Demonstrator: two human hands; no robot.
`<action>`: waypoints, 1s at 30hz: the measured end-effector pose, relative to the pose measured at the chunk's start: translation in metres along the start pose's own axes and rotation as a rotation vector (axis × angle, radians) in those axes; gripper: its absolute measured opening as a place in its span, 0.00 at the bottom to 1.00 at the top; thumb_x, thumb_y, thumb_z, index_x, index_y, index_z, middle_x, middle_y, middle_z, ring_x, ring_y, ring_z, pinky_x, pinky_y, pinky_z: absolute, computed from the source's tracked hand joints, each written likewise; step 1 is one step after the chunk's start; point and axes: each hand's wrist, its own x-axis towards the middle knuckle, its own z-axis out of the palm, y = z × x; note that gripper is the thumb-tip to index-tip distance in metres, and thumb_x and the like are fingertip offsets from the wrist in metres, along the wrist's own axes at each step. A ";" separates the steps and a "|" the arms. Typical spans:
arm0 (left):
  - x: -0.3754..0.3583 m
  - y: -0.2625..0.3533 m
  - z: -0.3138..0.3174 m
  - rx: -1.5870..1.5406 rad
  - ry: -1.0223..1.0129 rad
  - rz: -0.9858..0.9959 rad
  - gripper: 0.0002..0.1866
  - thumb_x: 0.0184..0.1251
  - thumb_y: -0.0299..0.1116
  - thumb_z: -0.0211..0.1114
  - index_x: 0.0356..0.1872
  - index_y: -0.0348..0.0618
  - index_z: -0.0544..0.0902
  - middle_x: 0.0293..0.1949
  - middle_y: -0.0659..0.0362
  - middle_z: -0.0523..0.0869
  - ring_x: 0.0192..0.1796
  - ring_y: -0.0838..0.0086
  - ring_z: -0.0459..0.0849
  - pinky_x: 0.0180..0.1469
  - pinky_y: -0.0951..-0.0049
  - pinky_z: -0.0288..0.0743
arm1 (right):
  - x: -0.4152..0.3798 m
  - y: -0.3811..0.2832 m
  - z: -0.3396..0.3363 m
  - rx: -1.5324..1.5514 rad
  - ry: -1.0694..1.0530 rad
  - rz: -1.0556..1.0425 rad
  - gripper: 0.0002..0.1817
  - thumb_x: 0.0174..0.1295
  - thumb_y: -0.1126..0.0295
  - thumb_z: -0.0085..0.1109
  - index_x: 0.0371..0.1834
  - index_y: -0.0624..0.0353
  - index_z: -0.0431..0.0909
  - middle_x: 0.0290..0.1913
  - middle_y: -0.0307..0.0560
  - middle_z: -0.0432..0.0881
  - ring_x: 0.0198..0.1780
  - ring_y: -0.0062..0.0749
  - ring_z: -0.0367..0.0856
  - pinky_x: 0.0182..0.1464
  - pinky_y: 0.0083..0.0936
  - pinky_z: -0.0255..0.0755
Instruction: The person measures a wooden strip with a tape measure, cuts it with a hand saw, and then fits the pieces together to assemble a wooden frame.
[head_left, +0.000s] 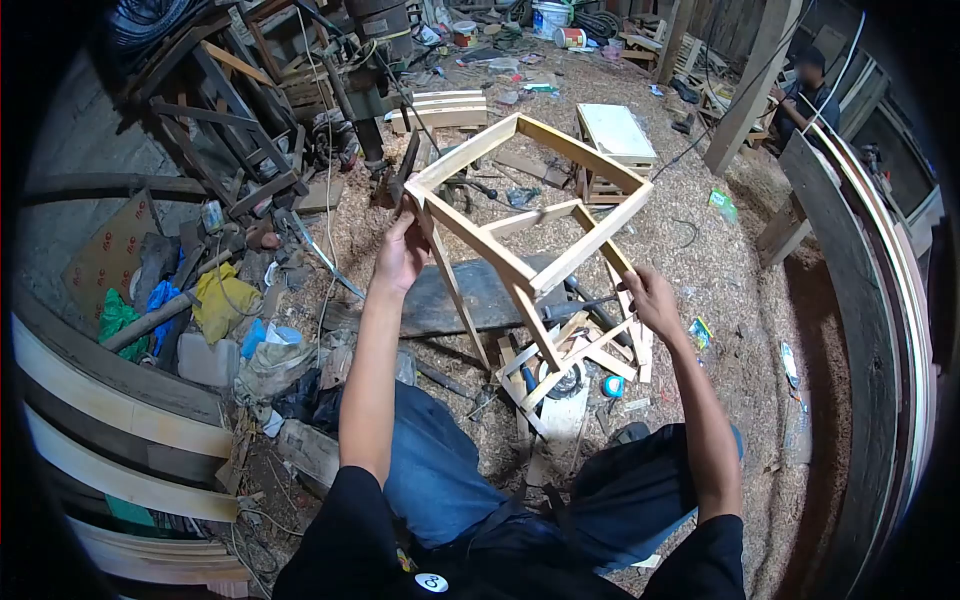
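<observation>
A pale wooden frame (475, 237), like a small stool or table frame with a square top and slim legs, is held tilted in front of me. My left hand (403, 252) is closed around its near left corner, at the top of a leg. On the right, my right hand (652, 300) is closed on a lower wooden part of the frame. Below lie several loose wood strips (610, 362), a blue-handled tool (530, 380) and a small round blue item (612, 386). A dark plank (455, 300) lies behind the frame's legs.
Wood shavings (730, 300) cover the floor. A white-topped wooden stand (615, 133) and curved slats (437, 110) stand ahead. Long boards (850, 260) run along the right, near a post (755, 85). Another person (808, 95) sits far right. Curved wood pieces (120, 400) lie left.
</observation>
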 end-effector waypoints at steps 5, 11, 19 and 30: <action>-0.004 -0.008 0.010 -0.040 0.082 0.056 0.19 0.70 0.32 0.52 0.60 0.43 0.73 0.53 0.61 0.81 0.54 0.74 0.78 0.62 0.73 0.67 | -0.012 -0.024 -0.002 0.043 -0.059 0.086 0.18 0.66 0.60 0.51 0.34 0.65 0.81 0.26 0.53 0.82 0.26 0.34 0.81 0.33 0.34 0.71; -0.001 -0.006 0.009 0.020 0.087 0.058 0.19 0.71 0.35 0.46 0.57 0.36 0.72 0.45 0.56 0.80 0.46 0.69 0.79 0.56 0.68 0.73 | -0.016 -0.037 0.001 -0.004 -0.025 0.110 0.20 0.67 0.57 0.51 0.37 0.65 0.82 0.29 0.51 0.85 0.25 0.30 0.79 0.31 0.30 0.71; -0.001 -0.007 0.003 0.069 0.075 0.087 0.19 0.69 0.37 0.54 0.55 0.37 0.74 0.47 0.59 0.79 0.48 0.71 0.78 0.54 0.68 0.75 | -0.007 -0.045 0.015 -0.010 -0.077 0.125 0.19 0.66 0.59 0.52 0.41 0.67 0.82 0.34 0.52 0.86 0.29 0.32 0.82 0.35 0.31 0.74; 0.000 -0.008 0.014 0.065 0.045 0.071 0.17 0.67 0.37 0.54 0.52 0.39 0.75 0.40 0.59 0.78 0.42 0.73 0.77 0.51 0.70 0.73 | -0.004 -0.062 0.016 0.000 -0.037 0.081 0.16 0.65 0.63 0.51 0.39 0.68 0.81 0.32 0.56 0.85 0.33 0.41 0.84 0.38 0.34 0.74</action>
